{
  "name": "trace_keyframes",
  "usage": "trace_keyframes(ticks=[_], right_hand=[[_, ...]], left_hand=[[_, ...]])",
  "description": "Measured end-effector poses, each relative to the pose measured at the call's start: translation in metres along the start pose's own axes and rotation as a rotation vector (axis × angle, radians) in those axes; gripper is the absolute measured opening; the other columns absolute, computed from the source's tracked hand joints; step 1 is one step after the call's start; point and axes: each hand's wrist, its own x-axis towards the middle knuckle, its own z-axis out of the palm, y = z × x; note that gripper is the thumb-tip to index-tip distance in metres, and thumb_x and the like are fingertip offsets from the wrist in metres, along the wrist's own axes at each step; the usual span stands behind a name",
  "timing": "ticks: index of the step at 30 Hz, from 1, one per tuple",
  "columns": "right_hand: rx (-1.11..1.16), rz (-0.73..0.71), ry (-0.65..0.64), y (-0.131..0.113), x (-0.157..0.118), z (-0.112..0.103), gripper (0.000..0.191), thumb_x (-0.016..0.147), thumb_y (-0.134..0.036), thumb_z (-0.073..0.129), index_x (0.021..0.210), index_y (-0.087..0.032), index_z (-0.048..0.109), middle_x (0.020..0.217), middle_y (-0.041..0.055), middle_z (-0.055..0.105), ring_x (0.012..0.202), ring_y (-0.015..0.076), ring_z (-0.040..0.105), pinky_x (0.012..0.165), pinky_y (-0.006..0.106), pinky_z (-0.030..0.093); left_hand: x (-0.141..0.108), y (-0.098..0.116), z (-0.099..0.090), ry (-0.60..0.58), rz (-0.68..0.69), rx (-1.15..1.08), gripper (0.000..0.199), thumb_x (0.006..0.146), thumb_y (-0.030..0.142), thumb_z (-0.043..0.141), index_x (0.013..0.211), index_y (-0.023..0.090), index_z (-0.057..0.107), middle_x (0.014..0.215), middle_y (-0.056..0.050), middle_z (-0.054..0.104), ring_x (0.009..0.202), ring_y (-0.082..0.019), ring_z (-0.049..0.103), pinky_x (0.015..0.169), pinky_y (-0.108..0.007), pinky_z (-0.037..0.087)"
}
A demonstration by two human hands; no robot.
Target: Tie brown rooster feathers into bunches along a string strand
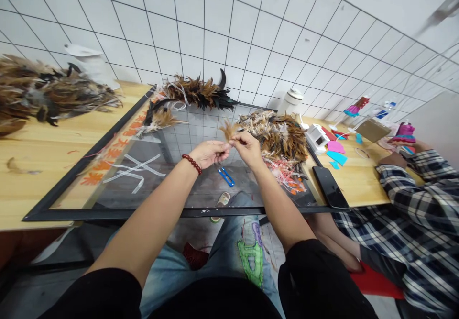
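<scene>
Right hand has a brown feather tuft pinched, poking up past the fingertips. Left hand's mostly curled, right beside it, can't tell if it's gripping. Blue snips just below.

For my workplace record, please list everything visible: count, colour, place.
Feather tuft: one, brown, held centrally
Glass panel: one, black-framed, centre
Tabletop: one, yellow, underneath
Feather piles: several, brown, tabletop and panel
Thread snips: one, blue, central panel
Strips: several, white, panel's left
Strands: many, pink, panel's right
Phone: one, black, right edge
Bottle: one, white, rear
Cutouts: several, pink and blue, right
Wall tiles: many, white, rear
Co-worker: one, plaid clothes, right
Left hand, right hand: one each, bare, centre
</scene>
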Motion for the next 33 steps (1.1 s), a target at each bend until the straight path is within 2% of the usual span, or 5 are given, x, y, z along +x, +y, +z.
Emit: trace_keyframes(ticks=[5, 11, 16, 20, 33], right_hand=[[-0.287, 0.095, 0.229, 0.011, 0.004, -0.022, 0.026, 0.086, -0.034, 0.046, 0.097, -0.019, 0.065, 0.092, 0.0065, 0.064, 0.084, 0.0186, 0.058, 0.080, 0.031, 0.043], [-0.778, 0.230, -0.205, 0.013, -0.004, -0.017, 0.016, 0.077, -0.033, 0.062, 0.067, -0.021, 0.066, 0.075, 0.0087, 0.066, 0.078, 0.0231, 0.060, 0.074, 0.034, 0.040], [-0.525, 0.185, -0.382, 0.019, 0.002, -0.020, 0.010, 0.076, -0.020, 0.055, 0.071, -0.019, 0.063, 0.071, 0.0024, 0.063, 0.071, 0.0167, 0.056, 0.070, 0.028, 0.039], [-0.246, 0.015, -0.237, 0.020, 0.009, -0.032, 0.016, 0.083, -0.025, 0.045, 0.081, -0.017, 0.059, 0.075, 0.0007, 0.059, 0.072, 0.0141, 0.052, 0.071, 0.025, 0.040], [-0.600, -0.156, -0.304, 0.015, -0.003, -0.013, 0.015, 0.089, -0.022, 0.048, 0.090, -0.020, 0.062, 0.090, 0.0048, 0.065, 0.087, 0.0176, 0.056, 0.080, 0.030, 0.036]], left_hand=[[-0.001, 0.002, 0.002, 0.104, 0.104, -0.037, 0.006, 0.073, 0.007, 0.070, 0.073, 0.006, 0.064, 0.062, -0.006, 0.063, 0.051, -0.008, 0.060, 0.048, -0.016, 0.050], [0.003, 0.002, -0.002, 0.260, 0.160, -0.121, 0.004, 0.077, 0.007, 0.065, 0.074, 0.008, 0.062, 0.068, -0.006, 0.066, 0.059, -0.009, 0.063, 0.052, -0.016, 0.050], [0.004, 0.001, -0.003, 0.270, 0.185, -0.105, 0.004, 0.077, 0.008, 0.065, 0.075, 0.007, 0.063, 0.067, -0.007, 0.066, 0.057, -0.009, 0.063, 0.052, -0.017, 0.050], [0.006, -0.001, -0.006, 0.278, 0.206, -0.106, 0.005, 0.075, 0.010, 0.068, 0.076, 0.007, 0.063, 0.069, -0.008, 0.067, 0.059, -0.010, 0.063, 0.054, -0.018, 0.051], [0.000, 0.000, 0.002, 0.352, 0.200, -0.059, 0.011, 0.070, 0.008, 0.073, 0.074, 0.007, 0.063, 0.070, -0.010, 0.069, 0.060, -0.012, 0.066, 0.059, -0.021, 0.052]])
